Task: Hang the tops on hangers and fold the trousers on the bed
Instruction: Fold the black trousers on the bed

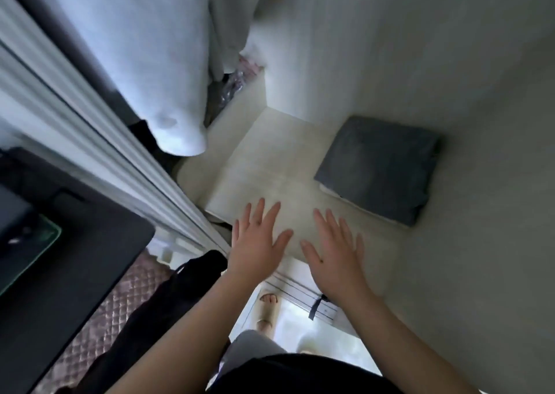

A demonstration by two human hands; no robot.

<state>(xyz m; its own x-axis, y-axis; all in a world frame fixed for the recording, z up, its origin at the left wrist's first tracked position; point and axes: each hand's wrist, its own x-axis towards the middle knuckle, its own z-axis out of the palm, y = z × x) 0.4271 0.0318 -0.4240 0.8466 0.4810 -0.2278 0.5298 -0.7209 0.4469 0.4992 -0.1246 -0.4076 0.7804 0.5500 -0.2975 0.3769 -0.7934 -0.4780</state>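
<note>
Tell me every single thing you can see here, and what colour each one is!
folded trousers: one, grey-blue, right side of the bed, on a white folded piece
cream folded cloth: one, cream, middle, under the hands
hanging top: one, white, upper left
bed: one, pale grey, right
black garment: one, black, lower left, beside the left arm
quilted cover: one, brownish pink, lower left
desk: one, dark, left
foot in slipper: one, beige slipper, bottom middle
left hand: one, fingers straight, on the cream cloth
right hand: one, fingers straight, beside it
</note>
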